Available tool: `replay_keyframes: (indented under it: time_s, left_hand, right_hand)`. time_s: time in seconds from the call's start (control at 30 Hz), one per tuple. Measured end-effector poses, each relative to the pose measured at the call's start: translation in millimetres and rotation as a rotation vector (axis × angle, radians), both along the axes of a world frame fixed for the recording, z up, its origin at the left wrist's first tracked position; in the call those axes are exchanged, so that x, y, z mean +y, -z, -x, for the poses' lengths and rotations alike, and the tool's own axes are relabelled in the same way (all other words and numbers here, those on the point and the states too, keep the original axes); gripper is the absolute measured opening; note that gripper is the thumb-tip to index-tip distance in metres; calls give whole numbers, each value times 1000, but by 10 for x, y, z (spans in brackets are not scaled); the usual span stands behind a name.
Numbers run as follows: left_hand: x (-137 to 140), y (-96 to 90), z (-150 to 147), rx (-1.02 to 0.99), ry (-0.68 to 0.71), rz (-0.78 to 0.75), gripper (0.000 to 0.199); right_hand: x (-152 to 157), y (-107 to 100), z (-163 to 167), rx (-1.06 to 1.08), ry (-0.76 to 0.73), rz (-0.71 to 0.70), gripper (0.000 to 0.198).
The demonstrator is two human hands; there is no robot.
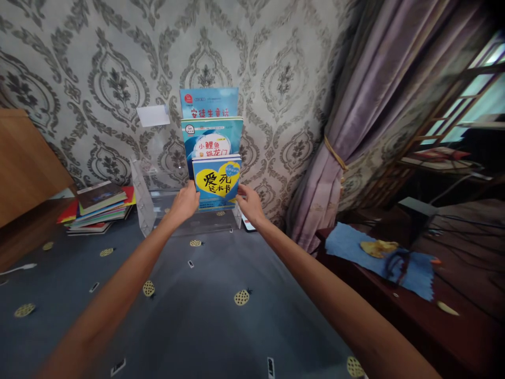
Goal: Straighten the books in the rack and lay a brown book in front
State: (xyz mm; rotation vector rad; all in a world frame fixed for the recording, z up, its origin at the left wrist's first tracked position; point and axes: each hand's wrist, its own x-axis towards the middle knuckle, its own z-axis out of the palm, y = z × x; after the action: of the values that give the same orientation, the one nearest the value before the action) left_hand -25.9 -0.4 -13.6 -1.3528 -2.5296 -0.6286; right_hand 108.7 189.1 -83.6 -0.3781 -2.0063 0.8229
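One blue-and-yellow book (pixel 216 183), long axis upright, is centred between the left hand (pixel 187 202) and right hand (pixel 251 203), its opposite side edges grasped by both.

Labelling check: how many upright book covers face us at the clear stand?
3: pale-blue cover at back, teal cover in the middle, yellow-heart cover in front, between left hand and right hand. More may be hidden behind.
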Motion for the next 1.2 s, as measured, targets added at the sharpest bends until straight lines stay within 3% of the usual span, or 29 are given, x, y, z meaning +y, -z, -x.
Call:
replay_keyframes:
  time_s: [0.4,0.9,1.2]
  left_hand:
    - [-68,106,84,-28,111,-33,30]
    - [0,64,-15,-5,-49,20,27]
    - [44,73,-18,-3,-55,-1,28]
  right_hand:
    - [-56,13,-65,4,-43,74,48]
    - [54,-15,50,5,18,60,49]
    - [19,-6,56,2,43,42,51]
